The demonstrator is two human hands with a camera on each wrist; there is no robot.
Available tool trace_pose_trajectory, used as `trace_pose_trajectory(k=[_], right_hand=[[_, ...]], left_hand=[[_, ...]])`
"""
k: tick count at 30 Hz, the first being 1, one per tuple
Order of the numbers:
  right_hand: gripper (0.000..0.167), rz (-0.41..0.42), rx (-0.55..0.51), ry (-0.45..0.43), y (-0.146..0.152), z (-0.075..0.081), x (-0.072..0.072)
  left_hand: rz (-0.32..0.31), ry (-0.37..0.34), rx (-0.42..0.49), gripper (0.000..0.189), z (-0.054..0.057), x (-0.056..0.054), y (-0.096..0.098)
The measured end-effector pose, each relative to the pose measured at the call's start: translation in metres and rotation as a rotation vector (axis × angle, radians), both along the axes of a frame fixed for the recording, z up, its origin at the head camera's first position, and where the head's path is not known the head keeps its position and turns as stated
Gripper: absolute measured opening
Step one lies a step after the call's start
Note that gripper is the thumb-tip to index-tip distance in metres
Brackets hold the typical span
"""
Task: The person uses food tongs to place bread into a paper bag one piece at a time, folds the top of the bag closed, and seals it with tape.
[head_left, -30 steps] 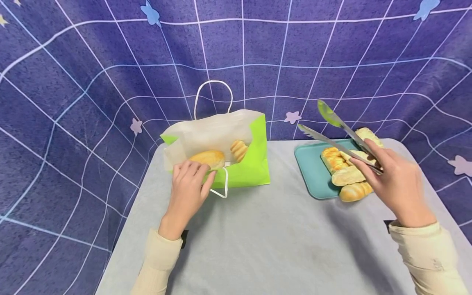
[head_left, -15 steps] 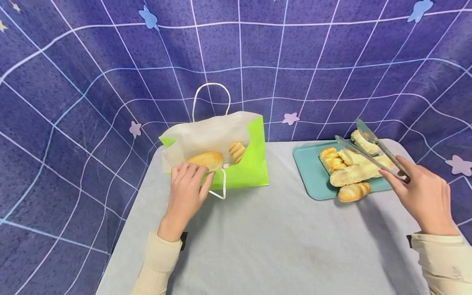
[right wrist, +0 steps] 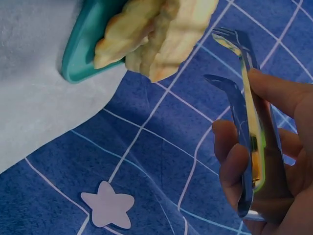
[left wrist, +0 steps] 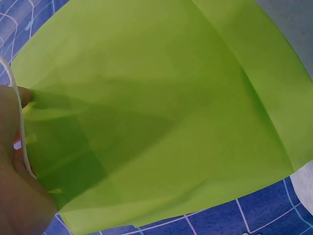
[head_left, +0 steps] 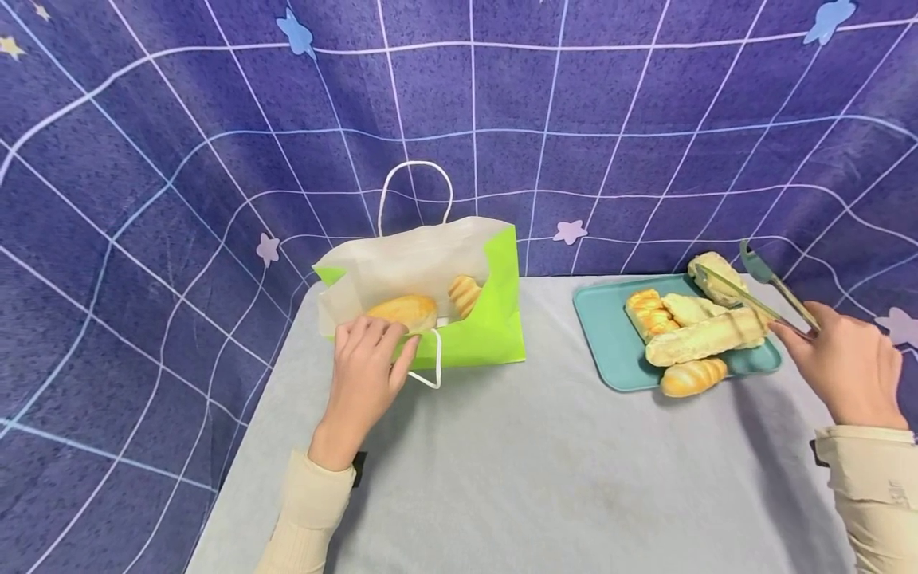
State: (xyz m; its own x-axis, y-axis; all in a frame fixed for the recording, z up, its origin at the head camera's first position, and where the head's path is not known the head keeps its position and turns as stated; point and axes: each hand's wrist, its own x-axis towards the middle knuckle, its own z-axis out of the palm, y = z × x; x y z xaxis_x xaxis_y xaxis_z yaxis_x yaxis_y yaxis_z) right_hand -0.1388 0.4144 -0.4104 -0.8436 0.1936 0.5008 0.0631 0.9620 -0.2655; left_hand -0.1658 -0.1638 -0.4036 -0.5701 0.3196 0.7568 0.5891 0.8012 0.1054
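A green paper bag (head_left: 491, 328) with a white lining lies open on the table, with two bread rolls (head_left: 404, 309) inside. My left hand (head_left: 373, 339) grips the bag's near rim by its white cord handle (head_left: 435, 368); the left wrist view shows the hand (left wrist: 14, 166) against the green paper (left wrist: 161, 112). My right hand (head_left: 825, 335) holds metal tongs (head_left: 767, 291) at the right end of a teal tray (head_left: 602, 339) of several breads (head_left: 706, 339). In the right wrist view the tongs (right wrist: 247, 122) stand slightly apart with nothing between them, just off the breads (right wrist: 156, 34).
The grey cloth-covered table (head_left: 545, 462) ends close behind the bag and tray at a blue grid-patterned backdrop (head_left: 502, 104) with star shapes. The tray (right wrist: 85, 49) sits near the table's right edge, where the backdrop drops away.
My right hand has carried the tongs rightward and down, from above the tray's left part to its far right end. The left hand has stayed on the bag rim.
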Motion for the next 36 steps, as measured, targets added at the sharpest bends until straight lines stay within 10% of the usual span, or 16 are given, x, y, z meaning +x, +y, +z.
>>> trace_pose_trajectory(k=[36], right_hand=[[0.041, 0.007, 0.034, -0.327, 0.024, -0.009, -0.052]], left_hand=[[0.015, 0.018, 0.019, 0.028, -0.003, -0.004, 0.002]])
